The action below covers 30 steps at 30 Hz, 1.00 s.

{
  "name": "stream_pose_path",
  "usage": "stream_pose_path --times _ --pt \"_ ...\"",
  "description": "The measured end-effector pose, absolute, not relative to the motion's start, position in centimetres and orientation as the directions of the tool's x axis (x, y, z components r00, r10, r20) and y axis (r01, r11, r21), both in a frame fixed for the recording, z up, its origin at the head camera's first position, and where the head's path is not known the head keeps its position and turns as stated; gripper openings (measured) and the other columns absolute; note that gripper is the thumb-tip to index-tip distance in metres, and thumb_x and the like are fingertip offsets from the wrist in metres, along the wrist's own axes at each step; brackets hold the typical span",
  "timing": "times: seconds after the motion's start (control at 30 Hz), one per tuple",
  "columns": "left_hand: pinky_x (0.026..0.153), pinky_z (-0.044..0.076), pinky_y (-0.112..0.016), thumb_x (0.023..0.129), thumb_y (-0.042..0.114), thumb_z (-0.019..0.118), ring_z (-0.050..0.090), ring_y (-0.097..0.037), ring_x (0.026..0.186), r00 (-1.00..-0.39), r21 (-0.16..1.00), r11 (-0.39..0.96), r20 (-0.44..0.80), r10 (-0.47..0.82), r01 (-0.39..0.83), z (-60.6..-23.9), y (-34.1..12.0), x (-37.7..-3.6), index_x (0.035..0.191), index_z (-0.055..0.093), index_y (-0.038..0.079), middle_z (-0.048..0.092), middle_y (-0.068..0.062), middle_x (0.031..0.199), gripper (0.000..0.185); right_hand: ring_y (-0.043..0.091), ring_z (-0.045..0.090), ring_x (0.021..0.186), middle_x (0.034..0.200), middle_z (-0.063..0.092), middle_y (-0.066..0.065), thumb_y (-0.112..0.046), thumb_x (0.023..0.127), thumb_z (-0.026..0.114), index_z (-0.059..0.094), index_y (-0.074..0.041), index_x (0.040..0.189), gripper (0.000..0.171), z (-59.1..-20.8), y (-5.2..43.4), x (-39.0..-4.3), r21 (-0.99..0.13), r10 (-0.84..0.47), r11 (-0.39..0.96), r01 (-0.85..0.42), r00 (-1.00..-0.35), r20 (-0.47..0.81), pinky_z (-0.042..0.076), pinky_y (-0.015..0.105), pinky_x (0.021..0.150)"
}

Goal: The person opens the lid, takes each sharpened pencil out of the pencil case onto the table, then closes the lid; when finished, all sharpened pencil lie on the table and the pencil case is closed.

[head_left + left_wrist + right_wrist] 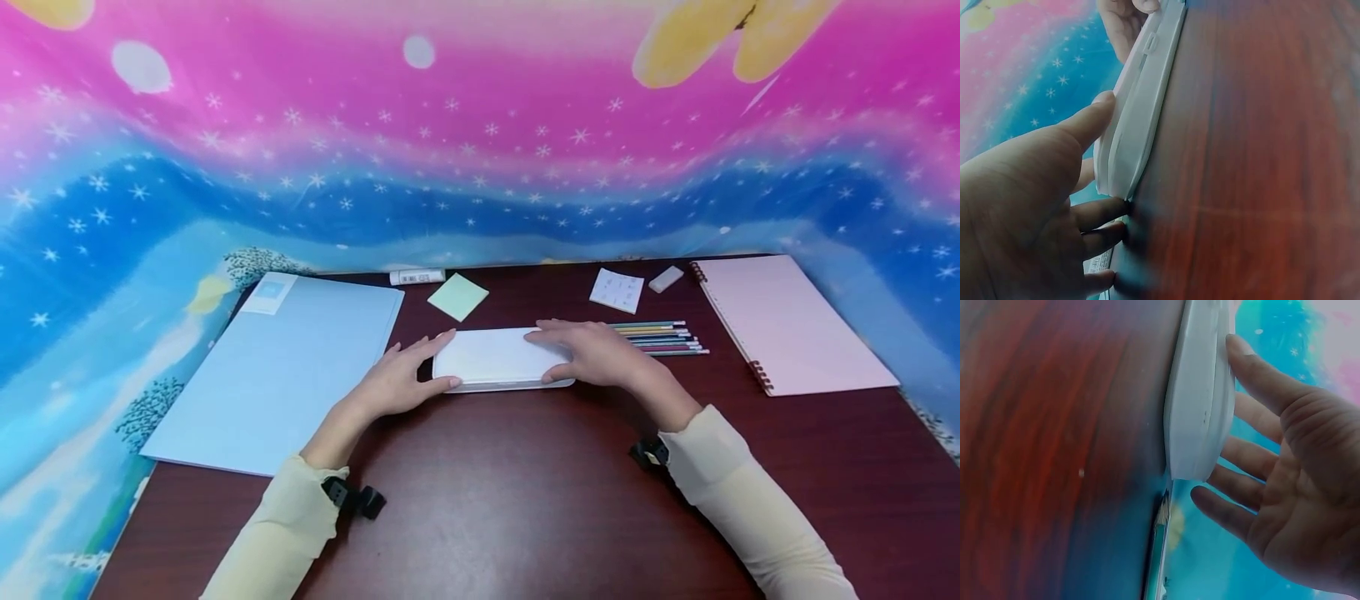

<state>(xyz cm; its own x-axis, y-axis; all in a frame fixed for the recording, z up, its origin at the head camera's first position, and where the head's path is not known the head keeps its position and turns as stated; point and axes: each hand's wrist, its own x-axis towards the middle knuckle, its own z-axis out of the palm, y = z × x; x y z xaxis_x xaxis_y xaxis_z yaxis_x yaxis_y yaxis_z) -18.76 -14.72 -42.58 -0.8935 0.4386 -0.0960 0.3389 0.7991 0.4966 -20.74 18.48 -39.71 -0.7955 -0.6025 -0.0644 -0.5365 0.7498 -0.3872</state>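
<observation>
A flat white pencil case (495, 357) lies shut in the middle of the dark wooden table (525, 500). My left hand (438, 362) is at its left end, the thumb along the near edge and the fingers by the far corner. From the left wrist, the thumb touches the case (1141, 112) while the fingers rest beside its end. My right hand (558, 354) lies flat over the right end with straight fingers. In the right wrist view its spread fingers (1241, 475) reach past the case (1200, 406).
A light blue folder (277, 371) lies at the left and a pink spiral notebook (787, 321) at the right. Several coloured pencils (660, 337) lie just right of the case. Green sticky notes (457, 297), a white tube (416, 277), a sticker sheet (617, 290) and an eraser (666, 279) sit along the back.
</observation>
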Motion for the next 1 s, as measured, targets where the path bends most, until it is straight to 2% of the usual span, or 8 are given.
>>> stream_pose_path --times 0.23,0.73,0.9,1.0 --pt "0.126 0.016 -0.062 0.093 0.056 0.066 0.035 -0.033 0.152 -0.901 0.486 0.807 -0.083 0.425 0.336 -42.7 -15.3 -18.8 0.162 0.027 0.031 0.040 -0.007 0.163 0.083 0.032 0.046 0.145 0.156 0.049 0.011 -0.039 0.083 0.082 0.059 -0.024 0.145 0.068 -39.8 17.6 -20.7 -0.411 -0.595 0.745 -0.526 -0.802 -0.052 0.043 0.057 0.114" --pt "0.125 0.020 -0.063 0.091 0.056 0.068 0.036 -0.033 0.151 -0.907 0.462 0.822 -0.079 0.414 0.334 -42.3 -15.5 -18.3 0.162 0.028 0.029 0.040 -0.007 0.162 0.085 0.034 0.046 0.145 0.154 0.050 0.014 -0.036 0.084 0.082 0.059 -0.019 0.145 0.067 -39.7 16.9 -20.5 -0.362 -0.619 0.740 -0.567 -0.784 -0.038 0.045 0.055 0.114" --pt "0.124 0.023 -0.063 0.091 0.056 0.068 0.039 -0.034 0.150 -0.900 0.463 0.814 -0.071 0.430 0.352 -42.7 -15.7 -18.3 0.161 0.030 0.028 0.041 -0.008 0.162 0.085 0.032 0.047 0.145 0.156 0.049 0.012 -0.039 0.086 0.080 0.057 -0.022 0.146 0.067 -39.8 17.1 -20.6 -0.376 -0.616 0.744 -0.552 -0.785 -0.067 0.044 0.054 0.115" --pt "0.123 0.026 -0.064 0.092 0.056 0.067 0.037 -0.035 0.150 -0.906 0.476 0.810 -0.063 0.419 0.342 -42.8 -15.9 -18.4 0.161 0.031 0.027 0.037 -0.011 0.164 0.083 0.034 0.047 0.144 0.157 0.048 0.014 -0.041 0.090 0.076 0.056 -0.022 0.148 0.064 -39.8 18.1 -20.9 -0.379 -0.622 0.730 -0.568 -0.782 -0.027 0.044 0.055 0.115"
